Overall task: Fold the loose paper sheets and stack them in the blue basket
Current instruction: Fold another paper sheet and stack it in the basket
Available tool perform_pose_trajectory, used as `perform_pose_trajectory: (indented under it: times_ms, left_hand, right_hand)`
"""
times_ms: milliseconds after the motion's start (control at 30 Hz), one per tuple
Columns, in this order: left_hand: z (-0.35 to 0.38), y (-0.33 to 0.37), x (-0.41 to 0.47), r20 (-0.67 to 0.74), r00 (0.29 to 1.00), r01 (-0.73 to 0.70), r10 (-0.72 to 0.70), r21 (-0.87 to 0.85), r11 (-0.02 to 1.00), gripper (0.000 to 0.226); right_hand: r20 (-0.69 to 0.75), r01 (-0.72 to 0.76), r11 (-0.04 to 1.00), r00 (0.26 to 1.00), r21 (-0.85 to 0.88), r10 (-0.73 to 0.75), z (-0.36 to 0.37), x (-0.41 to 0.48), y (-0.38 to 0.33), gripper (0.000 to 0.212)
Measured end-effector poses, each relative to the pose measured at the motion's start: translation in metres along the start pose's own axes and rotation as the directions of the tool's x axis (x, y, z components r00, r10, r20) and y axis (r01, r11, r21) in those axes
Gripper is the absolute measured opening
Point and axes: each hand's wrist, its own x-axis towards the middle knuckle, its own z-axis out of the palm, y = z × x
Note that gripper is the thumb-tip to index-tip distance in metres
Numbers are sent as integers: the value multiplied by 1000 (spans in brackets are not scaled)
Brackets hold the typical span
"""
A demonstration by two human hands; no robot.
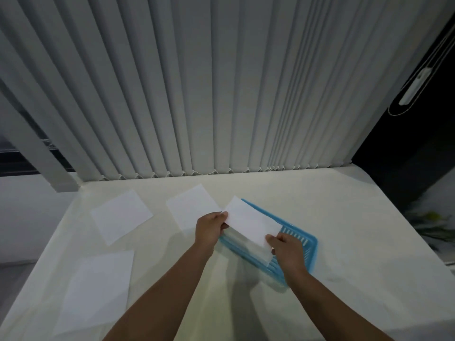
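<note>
A folded white paper sheet (248, 221) hangs just above the blue basket (304, 238), which sits on the table right of centre. My left hand (211, 226) pinches the sheet's left end. Its right end is pinched by my right hand (286, 251) over the basket's near right part. Inside the basket a pale folded sheet (242, 242) seems to lie, partly hidden. Three loose flat sheets lie on the table: one at the back left (121, 216), one at the back centre (192, 207), one at the near left (96, 289).
The table (344, 217) has a cream cover; its right edge drops off beside a dark wall. Grey vertical blinds (221, 94) hang along the table's back edge.
</note>
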Motion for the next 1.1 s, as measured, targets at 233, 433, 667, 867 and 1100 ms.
perform_pose_trajectory:
  times_ms: [233, 433, 667, 867, 1100]
  left_hand:
    - [15, -16, 29, -83, 973, -118, 214, 619, 777, 23]
    - [6, -25, 49, 66, 971, -172, 229, 858, 485, 38]
    - [8, -23, 53, 178, 969, -233, 174, 893, 385, 41]
    - [14, -24, 57, 269, 951, -299, 151, 922, 245, 43]
    - [13, -24, 64, 305, 937, -339, 172, 913, 226, 44]
  right_hand:
    - [4, -55, 996, 998, -67, 55, -11, 28, 27, 14]
    - [-14, -72, 997, 997, 3, 72, -17, 30, 34, 11]
    - [-115, -73, 996, 990, 57, 79, -9, 25, 45, 11]
    - [-136, -99, 988, 984, 116, 114, -3, 23, 46, 14]
    - [-132, -95, 987, 985, 126, 112, 6, 34, 43, 7]
